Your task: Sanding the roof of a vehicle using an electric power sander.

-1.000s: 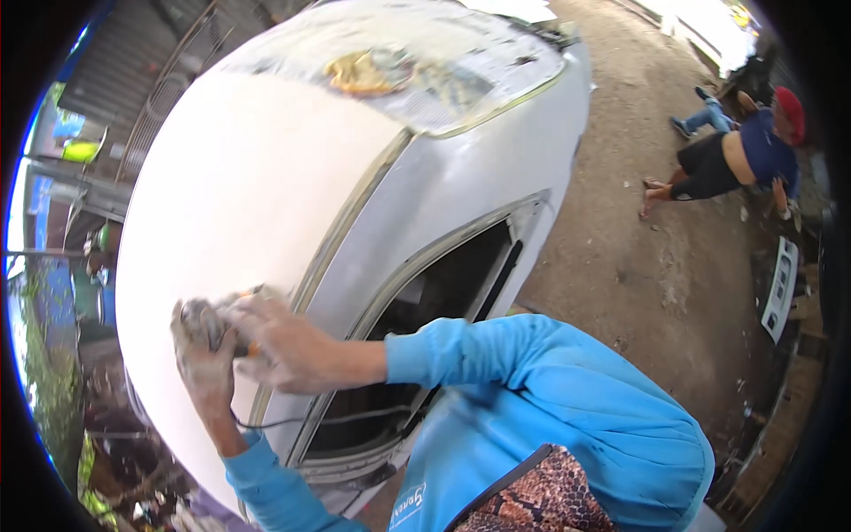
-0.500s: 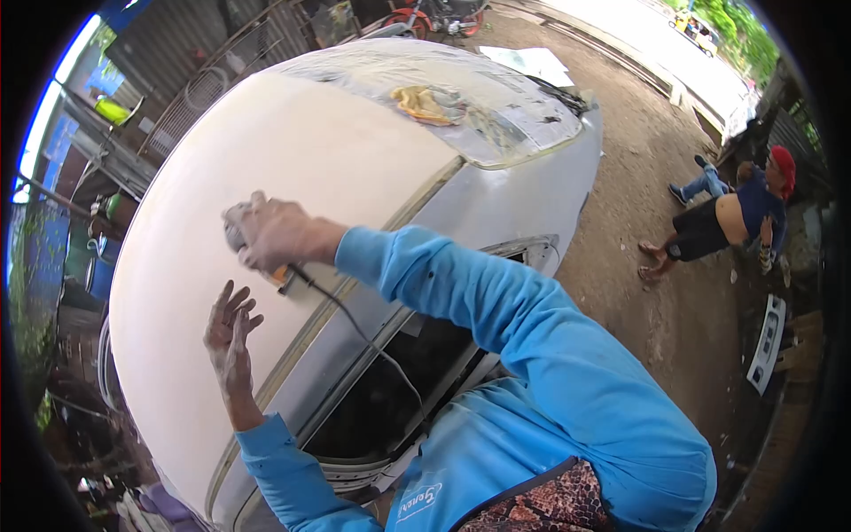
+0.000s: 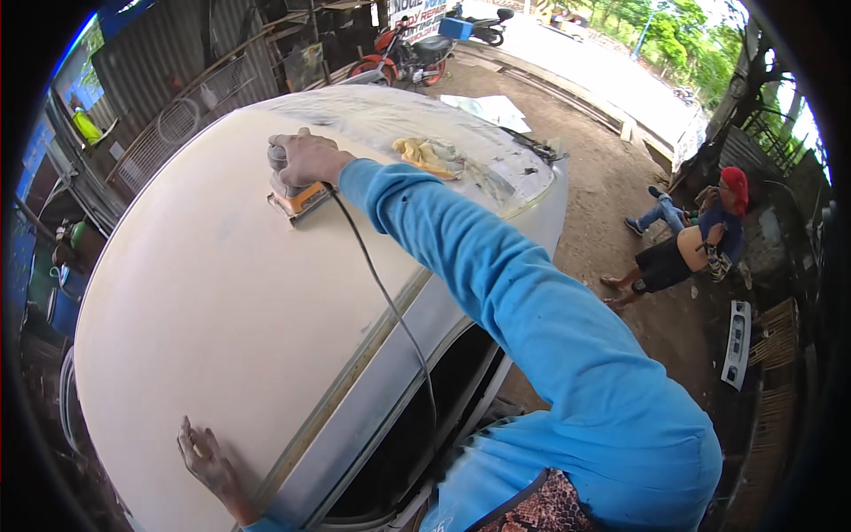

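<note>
My right hand (image 3: 306,160) grips a grey and orange electric sander (image 3: 292,197) and presses it on the cream-coloured car roof (image 3: 213,293), far up toward the front. Its dark cord (image 3: 381,293) trails back across the roof to the open side window (image 3: 425,417). My left hand (image 3: 206,457), dusty and with fingers spread, lies flat on the roof near its lower edge. A yellowish rag (image 3: 425,155) lies on the paper-masked windscreen just right of the sander.
A person in a red cap (image 3: 700,239) sits on the dirt ground to the right. A white car panel (image 3: 736,341) leans near a fence. A red motorbike (image 3: 399,58) stands by a corrugated shed at the back.
My right hand has pushed the sander farther up the roof, the arm now stretched out. My left hand has slid down to the roof's lower edge.
</note>
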`<control>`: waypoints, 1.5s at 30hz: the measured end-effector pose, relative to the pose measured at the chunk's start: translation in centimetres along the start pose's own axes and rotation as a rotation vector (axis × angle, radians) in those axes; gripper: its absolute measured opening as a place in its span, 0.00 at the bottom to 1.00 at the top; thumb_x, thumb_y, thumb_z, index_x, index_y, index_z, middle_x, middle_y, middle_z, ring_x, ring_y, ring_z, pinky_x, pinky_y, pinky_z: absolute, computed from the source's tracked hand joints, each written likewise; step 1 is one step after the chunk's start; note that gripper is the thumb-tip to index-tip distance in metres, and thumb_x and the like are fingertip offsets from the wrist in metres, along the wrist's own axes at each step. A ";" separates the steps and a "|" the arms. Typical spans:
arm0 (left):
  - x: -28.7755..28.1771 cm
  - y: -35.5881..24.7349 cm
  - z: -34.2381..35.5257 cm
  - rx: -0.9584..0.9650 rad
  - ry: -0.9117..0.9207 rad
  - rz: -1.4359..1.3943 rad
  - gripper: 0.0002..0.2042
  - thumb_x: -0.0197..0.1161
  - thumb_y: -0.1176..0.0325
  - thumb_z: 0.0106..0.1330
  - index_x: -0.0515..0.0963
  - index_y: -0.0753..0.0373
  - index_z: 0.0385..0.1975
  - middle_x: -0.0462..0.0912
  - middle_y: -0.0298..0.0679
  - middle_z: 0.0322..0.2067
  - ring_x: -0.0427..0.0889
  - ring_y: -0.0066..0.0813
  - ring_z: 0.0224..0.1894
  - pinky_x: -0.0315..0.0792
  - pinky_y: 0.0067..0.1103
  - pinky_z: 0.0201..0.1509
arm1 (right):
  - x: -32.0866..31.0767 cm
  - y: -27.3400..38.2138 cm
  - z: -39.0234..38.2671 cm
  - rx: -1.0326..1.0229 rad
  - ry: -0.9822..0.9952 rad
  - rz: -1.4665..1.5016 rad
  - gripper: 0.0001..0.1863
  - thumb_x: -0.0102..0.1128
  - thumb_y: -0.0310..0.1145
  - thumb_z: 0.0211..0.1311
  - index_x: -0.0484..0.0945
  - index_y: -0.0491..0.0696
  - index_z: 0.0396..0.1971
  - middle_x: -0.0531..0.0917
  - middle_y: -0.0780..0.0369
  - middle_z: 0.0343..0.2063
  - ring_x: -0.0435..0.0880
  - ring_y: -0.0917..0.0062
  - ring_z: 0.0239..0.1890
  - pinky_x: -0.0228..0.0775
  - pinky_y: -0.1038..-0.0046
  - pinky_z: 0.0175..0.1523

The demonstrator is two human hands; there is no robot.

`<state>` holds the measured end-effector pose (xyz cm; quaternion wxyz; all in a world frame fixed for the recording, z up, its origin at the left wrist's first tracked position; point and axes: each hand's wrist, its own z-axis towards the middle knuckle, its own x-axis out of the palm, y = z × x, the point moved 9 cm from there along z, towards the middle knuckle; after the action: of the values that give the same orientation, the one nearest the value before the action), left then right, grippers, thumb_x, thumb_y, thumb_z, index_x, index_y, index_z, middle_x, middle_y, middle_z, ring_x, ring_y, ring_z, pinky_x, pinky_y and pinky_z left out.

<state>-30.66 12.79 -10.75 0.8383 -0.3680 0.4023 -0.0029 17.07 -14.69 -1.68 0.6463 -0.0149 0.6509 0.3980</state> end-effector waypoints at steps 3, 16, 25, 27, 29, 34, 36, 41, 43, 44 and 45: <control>0.7 -2.5 0.8 0.041 0.040 0.188 0.21 0.63 0.74 0.69 0.74 0.69 0.62 0.78 0.50 0.56 0.75 0.45 0.59 0.70 0.35 0.65 | -0.1 -2.4 3.0 0.034 -0.059 -0.020 0.25 0.68 0.41 0.49 0.79 0.53 0.50 0.85 0.55 0.51 0.82 0.61 0.59 0.75 0.64 0.61; 0.3 -4.2 1.5 0.076 0.030 0.266 0.21 0.68 0.75 0.59 0.77 0.70 0.54 0.81 0.52 0.50 0.77 0.51 0.54 0.70 0.40 0.61 | 1.0 -6.3 17.6 -0.103 -0.196 -0.084 0.45 0.70 0.50 0.45 0.72 0.53 0.68 0.81 0.50 0.60 0.80 0.58 0.62 0.70 0.66 0.68; -0.1 -3.6 1.4 0.069 0.065 0.290 0.21 0.70 0.70 0.60 0.78 0.70 0.52 0.81 0.51 0.49 0.77 0.52 0.53 0.70 0.41 0.60 | 1.9 -11.1 24.0 -0.086 -0.148 -0.104 0.46 0.73 0.52 0.46 0.71 0.54 0.69 0.79 0.52 0.63 0.79 0.59 0.64 0.69 0.64 0.68; 0.3 -3.5 1.4 0.069 0.069 0.292 0.21 0.70 0.68 0.61 0.78 0.70 0.52 0.81 0.51 0.49 0.77 0.52 0.53 0.71 0.41 0.60 | 1.4 -11.8 24.1 -0.100 -0.134 -0.092 0.46 0.74 0.51 0.47 0.72 0.53 0.68 0.79 0.52 0.62 0.79 0.60 0.63 0.70 0.65 0.68; 0.4 -3.1 1.4 0.081 0.085 0.275 0.21 0.66 0.78 0.57 0.77 0.71 0.53 0.80 0.52 0.50 0.76 0.52 0.56 0.68 0.40 0.65 | 1.3 -12.4 23.8 -0.107 -0.117 -0.048 0.44 0.75 0.50 0.47 0.72 0.52 0.67 0.80 0.52 0.60 0.80 0.61 0.62 0.70 0.66 0.67; -0.8 -3.3 2.3 0.116 0.059 0.331 0.21 0.69 0.65 0.63 0.78 0.70 0.52 0.81 0.51 0.49 0.77 0.52 0.53 0.71 0.41 0.60 | 0.7 -10.2 22.5 -0.089 -0.005 -0.050 0.44 0.78 0.47 0.46 0.72 0.53 0.66 0.82 0.53 0.56 0.82 0.63 0.57 0.72 0.69 0.64; -0.2 -3.2 1.8 0.108 0.055 0.335 0.21 0.69 0.65 0.63 0.78 0.70 0.52 0.81 0.51 0.49 0.77 0.52 0.53 0.71 0.41 0.60 | 1.7 -9.5 20.4 -0.070 0.032 -0.127 0.44 0.77 0.48 0.46 0.72 0.53 0.66 0.82 0.52 0.56 0.82 0.62 0.58 0.72 0.68 0.64; -0.4 -4.6 2.7 0.120 0.075 0.327 0.21 0.70 0.65 0.62 0.79 0.69 0.52 0.81 0.50 0.50 0.77 0.52 0.54 0.71 0.41 0.60 | 0.9 -6.8 18.8 -0.182 0.021 -0.254 0.42 0.74 0.52 0.47 0.75 0.54 0.65 0.83 0.49 0.54 0.85 0.58 0.55 0.74 0.64 0.63; -0.6 -5.0 2.7 0.132 0.076 0.328 0.21 0.70 0.65 0.62 0.79 0.68 0.52 0.81 0.50 0.50 0.77 0.52 0.54 0.71 0.41 0.60 | 1.0 -5.0 18.2 -0.221 -0.004 -0.261 0.41 0.74 0.52 0.48 0.75 0.53 0.64 0.85 0.49 0.51 0.86 0.57 0.53 0.75 0.64 0.61; -0.7 -5.1 2.7 0.143 0.071 0.332 0.20 0.70 0.66 0.61 0.79 0.68 0.52 0.81 0.50 0.50 0.77 0.51 0.54 0.71 0.41 0.61 | 1.2 -4.0 17.9 -0.223 0.004 -0.257 0.39 0.74 0.49 0.49 0.75 0.52 0.63 0.84 0.50 0.51 0.86 0.60 0.51 0.76 0.65 0.60; -0.8 -5.3 2.6 0.142 0.074 0.337 0.20 0.70 0.66 0.61 0.79 0.68 0.52 0.81 0.50 0.50 0.77 0.51 0.54 0.71 0.41 0.61 | 1.5 -3.0 17.6 -0.224 0.012 -0.253 0.38 0.75 0.46 0.51 0.74 0.50 0.63 0.84 0.51 0.51 0.86 0.63 0.49 0.77 0.67 0.59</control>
<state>-27.87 10.79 -5.87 0.8355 -0.2350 0.4875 0.0956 33.05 -6.55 -1.73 0.6817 -0.1711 0.5991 0.3835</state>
